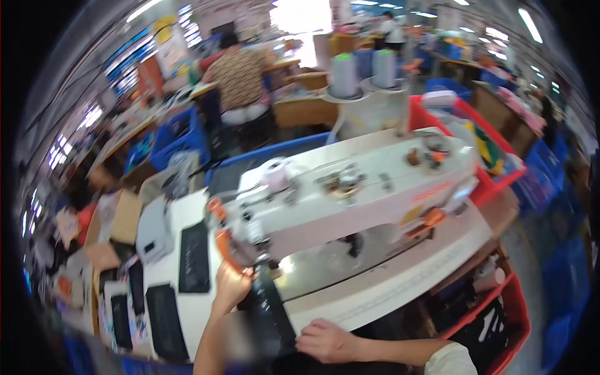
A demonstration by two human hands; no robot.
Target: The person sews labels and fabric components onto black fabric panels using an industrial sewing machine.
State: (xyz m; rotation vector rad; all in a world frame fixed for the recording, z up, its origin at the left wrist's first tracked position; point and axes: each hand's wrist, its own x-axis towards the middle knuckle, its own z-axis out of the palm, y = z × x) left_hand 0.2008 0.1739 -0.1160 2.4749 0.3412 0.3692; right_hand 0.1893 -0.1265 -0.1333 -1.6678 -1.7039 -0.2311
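A white sewing machine (350, 200) stands on a pale table, with orange parts at its needle end. Beside the needle end, my left hand (232, 286) has its fingers bent near the black piece (269, 303); what they hold is hidden. The black piece runs from under the presser area down to the table's front edge. My right hand (324, 340) rests at that edge by the piece's lower right side, fingers curled, their tips too small to make out. More flat black pieces (194, 257) lie on the left of the table.
Two thread cones (345, 75) stand behind the machine. A red crate (487, 144) is at the back right, another red bin (515, 312) below right. A grey box (153, 231) and a cardboard box (125, 215) sit left. A person (237, 75) sits further back.
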